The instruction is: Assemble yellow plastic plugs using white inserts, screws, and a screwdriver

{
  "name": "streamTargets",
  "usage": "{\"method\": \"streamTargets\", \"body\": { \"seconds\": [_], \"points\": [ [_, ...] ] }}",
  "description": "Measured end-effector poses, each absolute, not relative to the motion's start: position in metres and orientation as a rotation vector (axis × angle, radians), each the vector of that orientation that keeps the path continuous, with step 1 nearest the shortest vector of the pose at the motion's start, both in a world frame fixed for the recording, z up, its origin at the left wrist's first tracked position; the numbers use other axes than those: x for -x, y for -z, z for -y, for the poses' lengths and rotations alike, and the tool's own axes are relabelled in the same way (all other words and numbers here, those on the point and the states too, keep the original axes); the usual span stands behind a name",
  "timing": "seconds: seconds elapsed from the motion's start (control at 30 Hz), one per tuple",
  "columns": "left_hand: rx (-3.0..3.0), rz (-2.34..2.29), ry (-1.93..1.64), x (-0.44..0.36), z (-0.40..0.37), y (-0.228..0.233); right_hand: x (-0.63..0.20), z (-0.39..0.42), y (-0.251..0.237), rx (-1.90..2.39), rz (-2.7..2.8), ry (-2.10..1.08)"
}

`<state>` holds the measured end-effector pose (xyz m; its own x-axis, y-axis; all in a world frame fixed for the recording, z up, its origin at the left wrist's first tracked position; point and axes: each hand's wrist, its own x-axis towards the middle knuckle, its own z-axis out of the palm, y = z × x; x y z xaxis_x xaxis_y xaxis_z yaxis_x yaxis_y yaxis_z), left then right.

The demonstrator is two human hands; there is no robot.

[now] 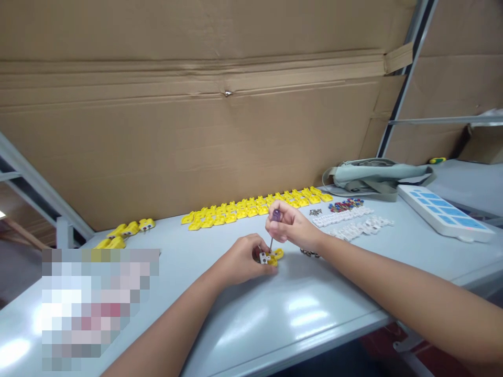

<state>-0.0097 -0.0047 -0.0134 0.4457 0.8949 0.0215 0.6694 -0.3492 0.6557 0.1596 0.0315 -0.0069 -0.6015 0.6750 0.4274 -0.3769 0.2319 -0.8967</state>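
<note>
My right hand (pixel 288 225) is closed round the purple handle of a screwdriver (pixel 276 215), whose thin shaft points down. Its tip reaches a small yellow plastic housing (pixel 278 254) with a white insert (pixel 264 257). My left hand (pixel 247 257) grips that housing from the left, fingers and thumb round it, low over the table. Part of the housing is hidden by the left fingers. Just right of it, partly behind my right forearm, lie several small metal parts (pixel 309 253).
Rows of yellow housings (pixel 251 207) line the back by the cardboard wall. More yellow pieces (pixel 133 228) lie left. To the right are screws (pixel 315 212), red and blue bits (pixel 346 204), white parts (pixel 361 229), a bag (pixel 377 175) and a white-and-blue case (pixel 444 212).
</note>
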Motion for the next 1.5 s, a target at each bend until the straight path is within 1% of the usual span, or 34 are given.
{"method": "streamTargets", "body": {
  "seconds": [0.27, 0.37, 0.5, 0.67, 0.87, 0.97, 1.27, 1.4, 1.5],
  "points": [
    [-2.069, -1.366, -0.500, 0.009, 0.006, 0.009, -0.166, -0.037, 0.002, 0.358, 1.759, -1.493],
    [-2.043, -1.375, -0.490, 0.009, 0.007, 0.009, -0.165, -0.038, 0.002, 0.324, 1.779, -1.568],
    [-2.027, -1.402, -0.485, 0.009, 0.007, 0.009, -0.161, -0.035, 0.004, 0.278, 1.655, -1.672],
    [-2.053, -1.343, -0.526, 0.009, 0.004, 0.012, -0.159, -0.035, 0.009, 0.341, 1.675, -1.555],
    [-2.021, -1.398, -0.510, 0.011, 0.002, 0.016, -0.162, -0.036, 0.008, 0.399, 1.805, -1.474],
    [-2.008, -1.406, -0.496, 0.012, 0.000, 0.018, -0.162, -0.035, 0.005, 0.393, 1.827, -1.470],
    [-2.024, -1.392, -0.526, 0.012, 0.000, 0.019, -0.152, -0.039, 0.017, 0.462, 1.593, -1.503],
    [-2.023, -1.350, -0.528, 0.012, -0.001, 0.020, -0.153, -0.039, 0.017, 0.449, 1.631, -1.457],
    [-2.036, -1.297, -0.528, 0.014, -0.003, 0.020, -0.157, -0.038, 0.013, 0.430, 1.759, -1.500]
  ]
}}
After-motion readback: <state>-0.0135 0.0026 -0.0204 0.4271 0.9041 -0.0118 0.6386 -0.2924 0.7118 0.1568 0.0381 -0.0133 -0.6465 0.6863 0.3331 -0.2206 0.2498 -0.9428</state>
